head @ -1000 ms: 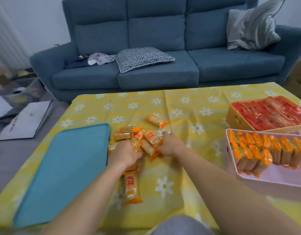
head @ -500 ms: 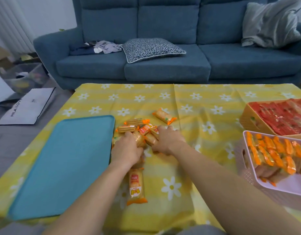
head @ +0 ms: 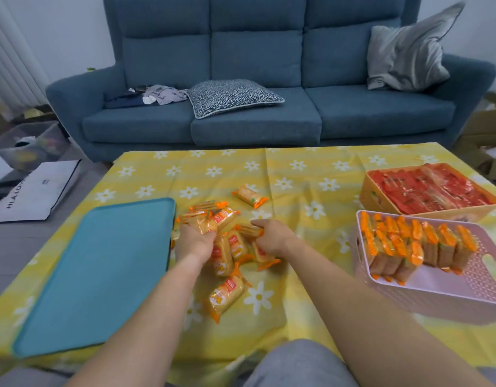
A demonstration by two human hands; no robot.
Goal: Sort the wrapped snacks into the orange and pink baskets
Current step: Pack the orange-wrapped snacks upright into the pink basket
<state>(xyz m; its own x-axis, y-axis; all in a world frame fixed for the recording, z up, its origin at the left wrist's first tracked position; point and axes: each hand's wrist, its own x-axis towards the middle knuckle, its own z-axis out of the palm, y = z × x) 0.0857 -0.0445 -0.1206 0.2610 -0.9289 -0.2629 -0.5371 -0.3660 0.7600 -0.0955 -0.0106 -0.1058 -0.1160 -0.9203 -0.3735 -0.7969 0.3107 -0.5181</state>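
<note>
The left hand is curled down into the pile of orange-wrapped snacks, its fingers closed round a packet at the pile's far-left edge. Just to its right, the right hand is curled too, thumb and fingers pinching a second packet on the pile's right side. The rest of the pile lies between and under both hands on the table, which is covered by a yellow cloth with white daisies.

A loose snack lies nearer the person than the left hand, apart from the pile. A stray snack lies beyond both hands. Directly left of the left hand is a teal tray, its right edge close to the pile.

Well to the right of the right hand stands the pink basket, holding upright rows of orange packets. Just beyond it is the orange basket, filled with red-wrapped snacks.

Past the table's far edge is a blue sofa with a patterned cushion and a grey cushion. A white paper bag lies on the floor far to the left.
</note>
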